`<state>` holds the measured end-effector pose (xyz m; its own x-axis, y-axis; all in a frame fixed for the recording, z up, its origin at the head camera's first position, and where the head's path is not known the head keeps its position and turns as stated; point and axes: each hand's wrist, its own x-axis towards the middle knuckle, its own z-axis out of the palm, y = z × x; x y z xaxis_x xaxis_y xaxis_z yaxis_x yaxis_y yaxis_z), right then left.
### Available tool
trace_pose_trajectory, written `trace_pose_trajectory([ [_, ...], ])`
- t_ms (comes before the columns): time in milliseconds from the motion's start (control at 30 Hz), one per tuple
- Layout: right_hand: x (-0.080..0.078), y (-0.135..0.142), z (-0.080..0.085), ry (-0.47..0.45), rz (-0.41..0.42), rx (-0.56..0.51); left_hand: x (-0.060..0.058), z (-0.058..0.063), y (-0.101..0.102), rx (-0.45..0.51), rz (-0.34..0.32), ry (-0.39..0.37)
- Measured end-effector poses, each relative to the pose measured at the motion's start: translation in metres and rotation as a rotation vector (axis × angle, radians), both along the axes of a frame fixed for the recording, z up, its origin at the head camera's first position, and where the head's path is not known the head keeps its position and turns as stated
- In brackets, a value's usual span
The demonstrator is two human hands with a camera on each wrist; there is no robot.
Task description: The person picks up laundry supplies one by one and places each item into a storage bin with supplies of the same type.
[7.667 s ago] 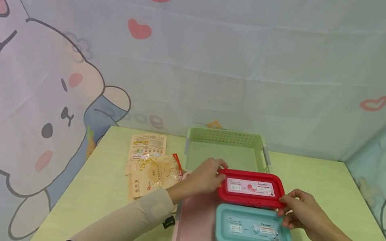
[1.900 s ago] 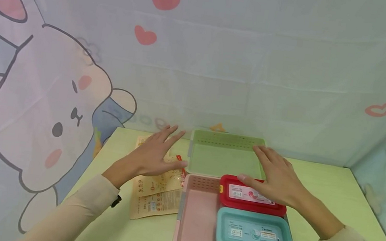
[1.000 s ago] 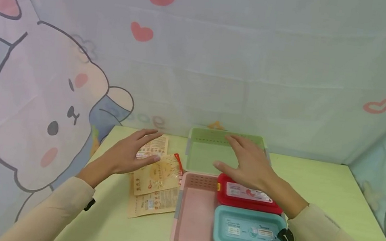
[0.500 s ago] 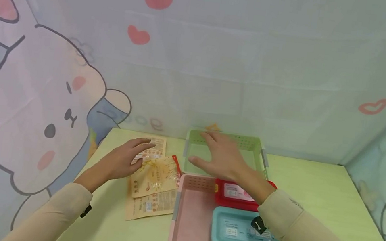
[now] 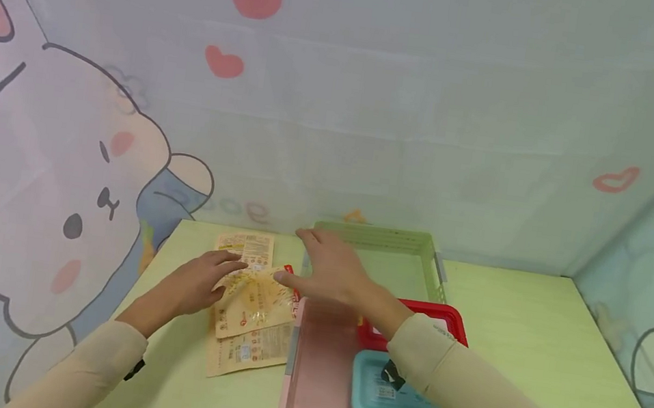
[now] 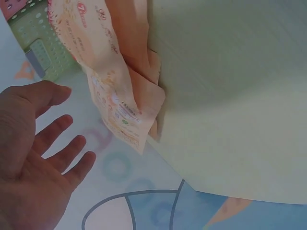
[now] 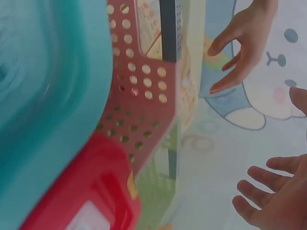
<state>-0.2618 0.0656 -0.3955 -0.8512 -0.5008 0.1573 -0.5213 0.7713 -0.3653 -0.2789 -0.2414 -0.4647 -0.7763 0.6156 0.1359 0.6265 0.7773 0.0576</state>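
My left hand (image 5: 187,287) hovers by the left side of several overlapping beige food pouches (image 5: 253,315), its fingers relaxed and holding nothing. In the left wrist view its fingers stand apart from the pouches (image 6: 115,96). With spread fingers, my right hand (image 5: 330,272) is above the pouches' red-edged right end and the green basket's left side. It too holds nothing. Under my right forearm, a red-lidded box (image 5: 449,314) and a teal-lidded box (image 5: 381,407) sit in the pink basket (image 5: 318,389), both partly covered by the sleeve.
Behind the pink basket stands a green perforated basket (image 5: 402,269) with grey handles. All of it rests on a pale green table (image 5: 532,341). A printed cloth (image 5: 439,108) hangs at the table's back edge.
Earlier both hands held the red-lidded box at the pink basket; they have let go of it. Since then the right hand has swept left toward the pouches, and the left hand has lowered beside them.
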Motion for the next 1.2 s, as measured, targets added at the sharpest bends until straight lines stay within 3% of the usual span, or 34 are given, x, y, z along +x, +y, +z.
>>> trace_pose_trajectory([
  [100, 0.001, -0.01, -0.005, -0.021, 0.007, 0.003, 0.0, -0.003, -0.001, -0.044, 0.007, -0.023],
  [367, 0.002, -0.031, -0.018, -0.053, 0.04, 0.048, 0.002, -0.008, 0.002, -0.095, 0.09, -0.187],
  [533, 0.005, -0.045, -0.025, -0.096, 0.064, 0.132, 0.007, -0.007, 0.002, -0.142, 0.1, -0.254],
  [800, 0.008, -0.062, -0.033, -0.154, 0.102, 0.218, 0.012, -0.002, 0.004, -0.155, 0.112, -0.3],
  [1200, 0.006, -0.088, -0.053, -0.107, 0.127, 0.328, 0.014, -0.006, 0.001, -0.174, 0.13, -0.293],
])
